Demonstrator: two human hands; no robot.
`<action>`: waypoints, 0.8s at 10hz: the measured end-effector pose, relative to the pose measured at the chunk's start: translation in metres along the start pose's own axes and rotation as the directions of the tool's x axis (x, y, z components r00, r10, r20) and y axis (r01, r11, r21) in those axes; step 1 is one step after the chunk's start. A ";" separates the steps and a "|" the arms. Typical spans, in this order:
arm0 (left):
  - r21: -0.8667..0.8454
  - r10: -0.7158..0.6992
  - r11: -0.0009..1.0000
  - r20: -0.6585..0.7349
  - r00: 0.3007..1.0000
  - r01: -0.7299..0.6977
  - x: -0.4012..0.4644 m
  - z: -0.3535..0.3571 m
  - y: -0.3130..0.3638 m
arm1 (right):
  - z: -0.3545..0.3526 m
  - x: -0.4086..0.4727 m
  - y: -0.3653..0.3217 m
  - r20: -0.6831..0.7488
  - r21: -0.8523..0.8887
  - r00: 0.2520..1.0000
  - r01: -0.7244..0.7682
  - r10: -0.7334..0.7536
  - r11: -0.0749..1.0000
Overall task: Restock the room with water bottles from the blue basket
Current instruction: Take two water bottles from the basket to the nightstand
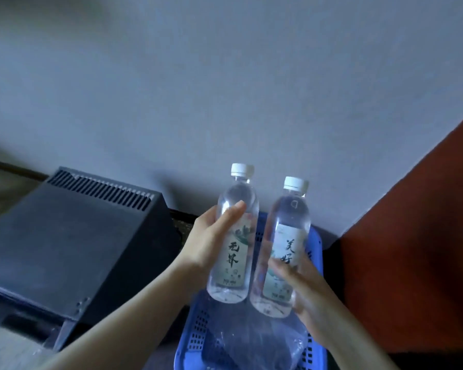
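1. the pale wall (225, 89) fills most of what i see, with a dark red panel (417, 249) running down its right side.

2. a black box with a slotted vent (72, 236) sits low on my left, well apart from both bottles. its flat top looks like the nearest place to set them, though that is only my guess.

3. the blue basket (195, 340) lies below my hands, straight in front of me, with clear crumpled plastic wrap (251, 340) inside it. i cannot tell if more bottles lie under the wrap.

4. my left hand (211, 241) comes in from the lower left and wraps the left bottle (233, 249) round its upper middle, thumb across the front, fingers hidden behind.

5. my right hand (302, 289) comes in from the lower right and grips the right bottle (281, 252) low on its body, near the base, fingers curled round it.

6. both bottles are lifted clear above the basket, caps up, long axes near upright and leaning slightly right at the top. they stand just beside each other, not quite touching.

7. the black box lies to the left of both, so my left hand is nearer to it; i judge that bottle goes down first, base leading.
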State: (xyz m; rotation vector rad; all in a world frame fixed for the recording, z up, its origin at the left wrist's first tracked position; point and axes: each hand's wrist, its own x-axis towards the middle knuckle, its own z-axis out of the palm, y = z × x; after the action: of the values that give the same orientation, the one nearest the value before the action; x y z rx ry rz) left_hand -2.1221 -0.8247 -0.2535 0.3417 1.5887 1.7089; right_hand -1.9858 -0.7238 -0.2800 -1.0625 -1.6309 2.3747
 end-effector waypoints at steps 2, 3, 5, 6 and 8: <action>0.054 0.100 0.994 -0.036 0.994 -0.098 -0.063 0.019 0.121 | 0.041 -0.077 -0.105 0.192 -0.042 0.947 0.270 -0.257 0.962; 0.104 0.161 0.983 -0.074 0.984 -0.153 -0.095 0.026 0.165 | 0.052 -0.099 -0.137 0.245 -0.065 0.926 0.312 -0.288 0.948; 0.166 0.273 0.957 -0.222 0.936 -0.240 -0.162 0.042 0.212 | 0.069 -0.153 -0.180 0.334 -0.080 0.891 0.353 -0.308 0.932; 0.150 0.295 0.953 -0.286 0.911 -0.262 -0.191 0.044 0.219 | 0.073 -0.171 -0.189 0.407 -0.065 0.861 0.359 -0.304 0.931; 0.141 0.301 0.954 -0.418 0.857 -0.266 -0.246 0.033 0.223 | 0.102 -0.200 -0.182 0.529 -0.076 0.804 0.364 -0.272 0.928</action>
State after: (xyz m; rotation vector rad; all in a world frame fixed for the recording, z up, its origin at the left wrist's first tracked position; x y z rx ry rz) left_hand -2.0119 -0.9525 0.0344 0.2505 2.0145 2.0589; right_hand -1.9492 -0.8102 -0.0067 -0.1167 -2.0097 2.4297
